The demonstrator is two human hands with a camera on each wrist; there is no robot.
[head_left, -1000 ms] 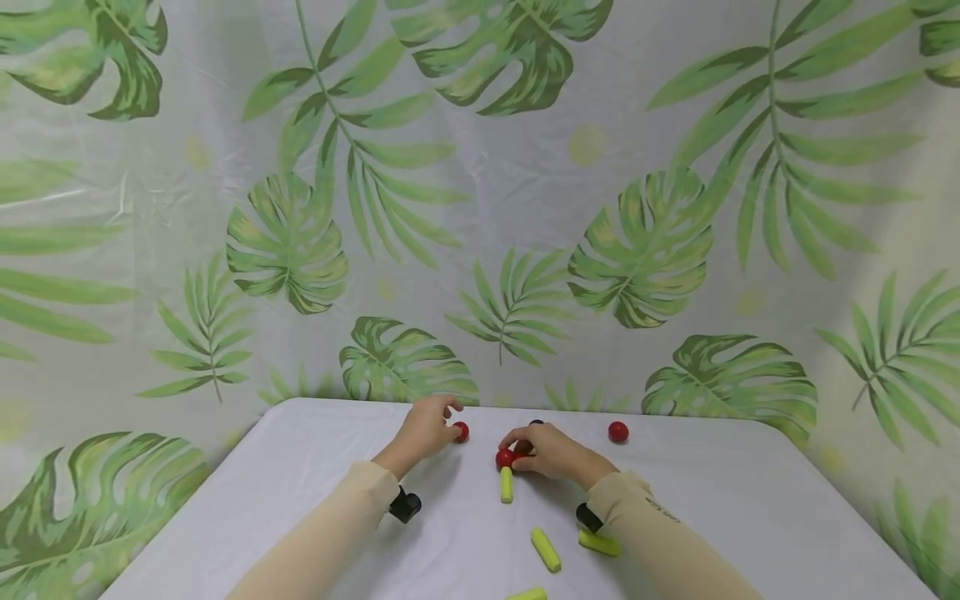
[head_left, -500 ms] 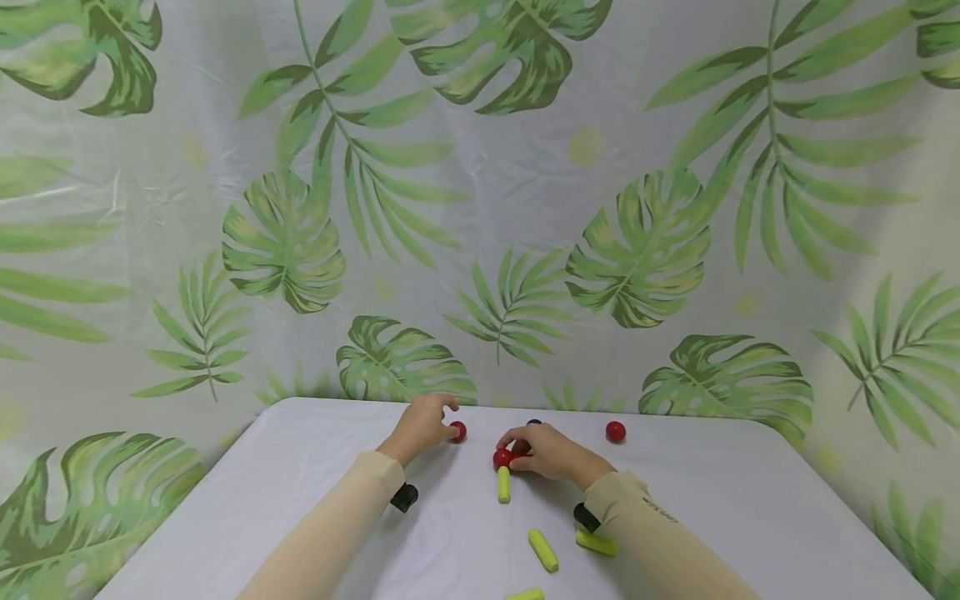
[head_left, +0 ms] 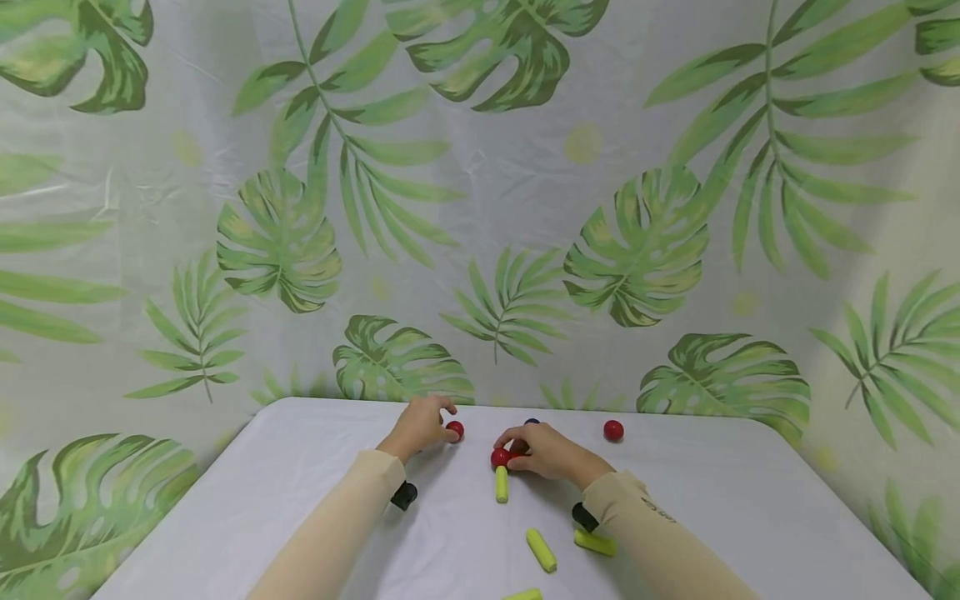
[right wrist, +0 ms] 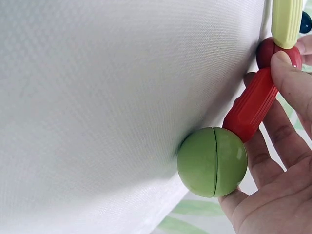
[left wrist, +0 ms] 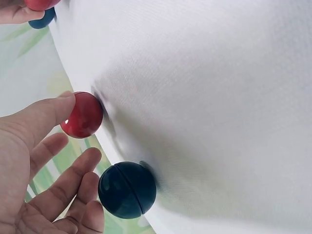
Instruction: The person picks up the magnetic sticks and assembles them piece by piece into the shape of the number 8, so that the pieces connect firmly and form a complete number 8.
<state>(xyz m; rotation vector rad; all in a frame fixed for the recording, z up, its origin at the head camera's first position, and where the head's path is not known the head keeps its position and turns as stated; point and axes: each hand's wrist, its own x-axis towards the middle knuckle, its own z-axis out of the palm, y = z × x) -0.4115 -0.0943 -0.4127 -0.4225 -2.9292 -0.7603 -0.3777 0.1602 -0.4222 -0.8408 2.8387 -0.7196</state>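
In the head view my left hand (head_left: pixel 418 427) is at a red ball (head_left: pixel 454 431) near the table's far side. The left wrist view shows its thumb pressed on that red ball (left wrist: pixel 84 115), fingers curved around below it. A dark blue ball (left wrist: pixel 127 190) sits by its other fingertips. My right hand (head_left: pixel 551 452) pinches another red ball (head_left: pixel 500 458) between thumb and fingers. A yellow-green rod (head_left: pixel 502 484) joins this ball on the near side. In the right wrist view, a red rod (right wrist: pixel 251 105) runs from the ball to a green ball (right wrist: pixel 212 162) beside the palm.
A loose red ball (head_left: pixel 613 430) lies to the right at the back. Behind my right hand a dark blue ball (head_left: pixel 532 421) partly shows. Yellow-green rods (head_left: pixel 541 550) lie nearer on the white table (head_left: pixel 720 508). A leaf-patterned curtain (head_left: pixel 517 192) hangs behind the table.
The whole scene shifts slightly left as the head view turns a little. Both hands stay at their red balls, and the pieces keep their places on the table.
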